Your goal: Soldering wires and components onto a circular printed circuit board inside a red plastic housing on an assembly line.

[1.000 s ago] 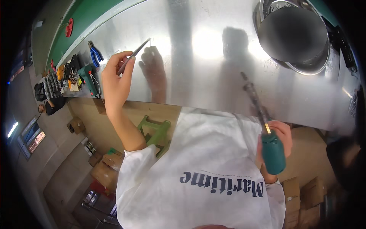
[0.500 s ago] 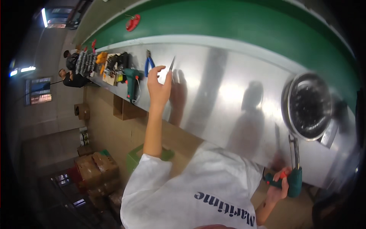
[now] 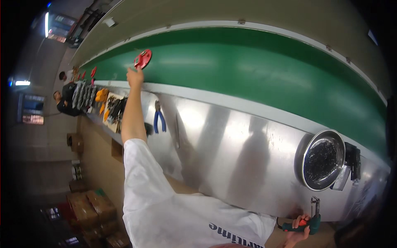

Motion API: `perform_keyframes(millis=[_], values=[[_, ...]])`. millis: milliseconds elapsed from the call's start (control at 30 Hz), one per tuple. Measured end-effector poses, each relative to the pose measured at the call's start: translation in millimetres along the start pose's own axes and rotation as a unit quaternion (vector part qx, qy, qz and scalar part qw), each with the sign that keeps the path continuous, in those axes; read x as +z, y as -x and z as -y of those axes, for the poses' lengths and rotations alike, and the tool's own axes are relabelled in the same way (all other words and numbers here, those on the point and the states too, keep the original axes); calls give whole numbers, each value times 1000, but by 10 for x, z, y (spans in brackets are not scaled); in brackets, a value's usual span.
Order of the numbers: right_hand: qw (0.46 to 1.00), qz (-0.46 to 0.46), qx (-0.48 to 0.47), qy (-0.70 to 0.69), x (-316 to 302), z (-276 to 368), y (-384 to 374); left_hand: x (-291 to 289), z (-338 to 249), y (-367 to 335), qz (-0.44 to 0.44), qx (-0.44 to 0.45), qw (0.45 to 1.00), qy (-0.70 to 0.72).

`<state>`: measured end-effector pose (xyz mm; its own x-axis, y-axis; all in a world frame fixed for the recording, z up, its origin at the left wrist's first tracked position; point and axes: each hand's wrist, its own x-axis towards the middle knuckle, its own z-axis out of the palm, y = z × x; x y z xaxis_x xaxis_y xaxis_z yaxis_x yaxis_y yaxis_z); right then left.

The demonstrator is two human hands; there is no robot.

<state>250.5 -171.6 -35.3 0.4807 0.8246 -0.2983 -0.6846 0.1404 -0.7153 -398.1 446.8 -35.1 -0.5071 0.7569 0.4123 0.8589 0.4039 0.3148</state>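
Note:
On the green belt, my left hand is stretched out to a red round part with small pieces on it. Its fingers close at the near edge of that part, and the exact grip is small to see. Low on the right, my right hand is wrapped round a green soldering gun with an orange trigger, its metal tip pointing away from me. Blue-handled pliers and thin tweezers lie on the metal bench to the right of my left forearm.
A steel bowl with dark small pieces stands at the right beside black boxes. Orange and black parts crowd the bench at left. More red parts sit farther along the belt. Two people are beyond; cardboard boxes are stacked lower left.
My left hand has left the tweezers on the bench and reached forward to the red part on the belt. My right hand still holds the soldering gun. The view has tilted up.

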Motion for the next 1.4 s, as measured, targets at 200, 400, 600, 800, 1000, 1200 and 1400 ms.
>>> perform_keyframes(millis=[200,400,600,800,1000,1200,1400], values=[[996,-85,-17,-37,112,74,165,787,-56,-505,104,41,994,2],[988,-145,23,-40,304,38,-22,929,454,-860,62,55,996,-43],[992,-93,-36,-83,236,-63,80,103,-1342,987,216,395,859,245],[997,-49,-23,-58,162,-97,-3,-1502,-2039,3656,431,585,624,288],[995,-29,-3,-94,143,-66,17,-1895,-2459,4638,372,651,566,344],[993,-31,-23,-116,105,-100,-2,-1674,-3318,4979,301,628,603,389],[986,-32,-27,-159,95,-97,3,-1457,-3775,5045,314,684,567,334]])
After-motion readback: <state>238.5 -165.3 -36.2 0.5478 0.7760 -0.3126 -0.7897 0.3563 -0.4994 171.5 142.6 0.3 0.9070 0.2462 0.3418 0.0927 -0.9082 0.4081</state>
